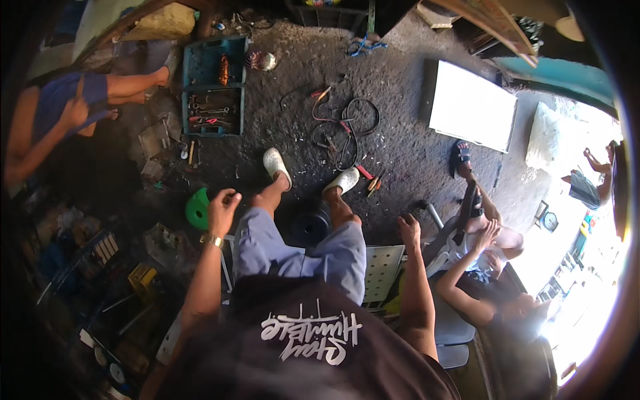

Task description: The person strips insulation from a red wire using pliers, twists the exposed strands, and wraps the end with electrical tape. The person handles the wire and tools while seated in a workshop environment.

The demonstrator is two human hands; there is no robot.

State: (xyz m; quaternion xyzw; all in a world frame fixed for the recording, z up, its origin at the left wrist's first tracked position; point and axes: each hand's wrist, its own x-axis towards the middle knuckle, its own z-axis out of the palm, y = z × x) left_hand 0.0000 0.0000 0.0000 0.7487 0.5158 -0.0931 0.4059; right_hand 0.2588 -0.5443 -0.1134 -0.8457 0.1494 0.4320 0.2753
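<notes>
I am seated, with both forearms held out beside my knees. My left hand (223,209), with a gold wristwatch (214,241), is raised beside my left knee; its fingers are loosely curled and I see nothing in them. Closest to it is a round green plastic thing (197,209), partly hidden behind the hand. My right hand (409,231) hovers to the right of my right knee, fingers loosely bent and apparently holding nothing. Beyond my feet, a coil of black and red cables (357,123) lies on the dark ground. Red- and yellow-handled tools (373,181) lie near my right clog (343,181).
An open teal toolbox (214,132) with wrenches stands far left of centre. A white panel (472,107) lies at the far right. One person (73,113) sits at left, another (477,300) on a chair at right. Cluttered crates and tools (100,260) fill the near left.
</notes>
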